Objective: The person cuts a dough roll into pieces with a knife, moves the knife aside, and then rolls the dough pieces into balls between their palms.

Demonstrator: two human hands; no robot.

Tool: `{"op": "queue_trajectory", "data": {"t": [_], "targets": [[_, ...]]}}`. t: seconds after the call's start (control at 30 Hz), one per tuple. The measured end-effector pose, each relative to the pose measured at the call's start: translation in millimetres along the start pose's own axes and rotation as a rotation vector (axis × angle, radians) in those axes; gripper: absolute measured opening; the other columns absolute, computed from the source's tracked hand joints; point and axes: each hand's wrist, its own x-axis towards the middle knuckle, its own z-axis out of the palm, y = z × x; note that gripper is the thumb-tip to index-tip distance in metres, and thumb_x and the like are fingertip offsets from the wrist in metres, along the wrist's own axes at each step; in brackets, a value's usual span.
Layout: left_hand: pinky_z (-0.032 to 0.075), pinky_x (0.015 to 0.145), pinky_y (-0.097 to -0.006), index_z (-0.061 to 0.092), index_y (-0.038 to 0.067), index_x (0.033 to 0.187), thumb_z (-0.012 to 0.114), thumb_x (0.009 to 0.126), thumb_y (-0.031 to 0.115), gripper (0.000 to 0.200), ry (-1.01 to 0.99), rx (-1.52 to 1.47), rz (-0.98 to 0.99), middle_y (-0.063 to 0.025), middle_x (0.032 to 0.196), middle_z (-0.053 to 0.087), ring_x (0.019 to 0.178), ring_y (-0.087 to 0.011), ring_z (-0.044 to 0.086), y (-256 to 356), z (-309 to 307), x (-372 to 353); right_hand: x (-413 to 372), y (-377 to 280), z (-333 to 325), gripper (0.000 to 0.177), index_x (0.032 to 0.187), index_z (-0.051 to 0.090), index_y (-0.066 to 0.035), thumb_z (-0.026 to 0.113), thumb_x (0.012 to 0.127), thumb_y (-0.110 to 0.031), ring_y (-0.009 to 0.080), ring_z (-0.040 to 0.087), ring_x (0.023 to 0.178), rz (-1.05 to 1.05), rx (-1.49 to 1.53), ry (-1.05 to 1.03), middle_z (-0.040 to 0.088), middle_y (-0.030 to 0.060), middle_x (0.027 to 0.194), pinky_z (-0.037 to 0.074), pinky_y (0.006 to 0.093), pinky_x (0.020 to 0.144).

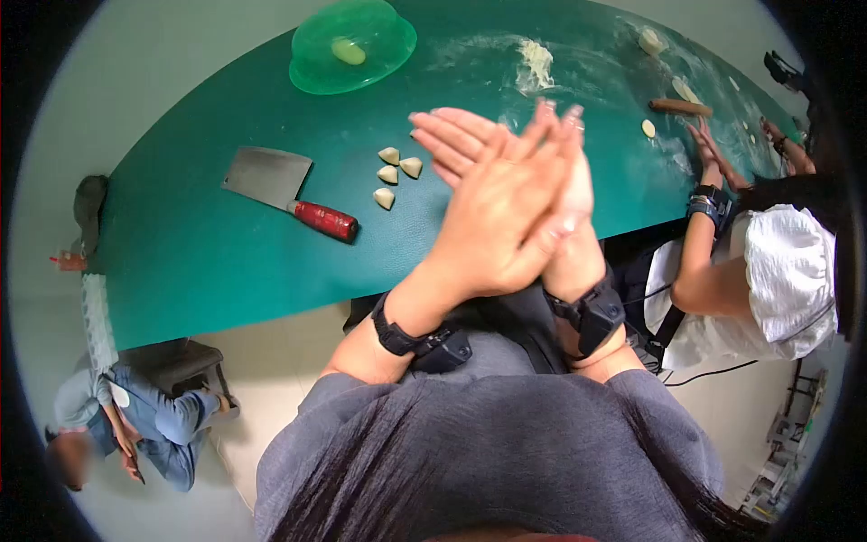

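Observation:
My left hand (501, 212) lies across my right hand (576, 194), palm against palm, with the fingers of both stretched out and crossing. Whatever may be between the palms is hidden, and the fingertips are slightly blurred. Just left of the hands, several small pale dough pieces (411, 167) sit on the green table (181, 262); another is partly covered by my fingers. Farther left lies a cleaver (269, 173) with a red handle, its blade pointing away to the upper left.
A translucent green bowl (312, 59) with a pale dough lump (348, 51) stands at the far side. Flour (536, 63) is heaped beyond my hands. At right, a co-worker's hands (711, 154) are near a rolling pin (680, 107) and flat dough rounds (648, 128). Another person (153, 411) sits at lower left.

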Motion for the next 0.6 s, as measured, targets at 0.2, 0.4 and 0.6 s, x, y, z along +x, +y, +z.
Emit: {"op": "queue_trajectory", "data": {"t": [0.2,0.4,0.6], "targets": [[0.005,0.118,-0.0597,0.043,-0.003,0.144,0.050,0.095,0.039,0.065,-0.010,0.255,-0.086,-0.0210,0.148,0.046,0.144,-0.0378,0.034,-14,1,20,-23,27,19,0.072,0.153,0.020,0.001,0.029,0.103,-0.049,0.0396,0.029,0.145,-0.163,-0.338,0.212,0.027,0.0241,0.157,0.024,0.0513,0.120],[0.007,0.119,-0.0598,0.046,-0.001,0.143,0.046,0.096,0.033,0.058,-0.151,-0.001,0.036,-0.0190,0.154,0.039,0.148,-0.0348,0.027,5,28,2,-28,3,12,0.069,0.154,0.022,-0.001,0.025,0.103,-0.047,0.0333,0.022,0.148,-0.130,-0.273,0.321,0.023,0.0177,0.160,0.017,0.0453,0.121],[0.002,0.118,-0.0610,0.045,0.000,0.143,0.051,0.094,0.042,0.065,-0.225,0.185,-0.157,-0.0207,0.148,0.045,0.145,-0.0340,0.034,7,19,5,-43,37,-21,0.076,0.154,0.016,0.004,0.027,0.102,-0.050,0.0369,0.014,0.151,0.218,0.028,0.092,0.014,0.0255,0.161,0.013,0.0464,0.123]]}}
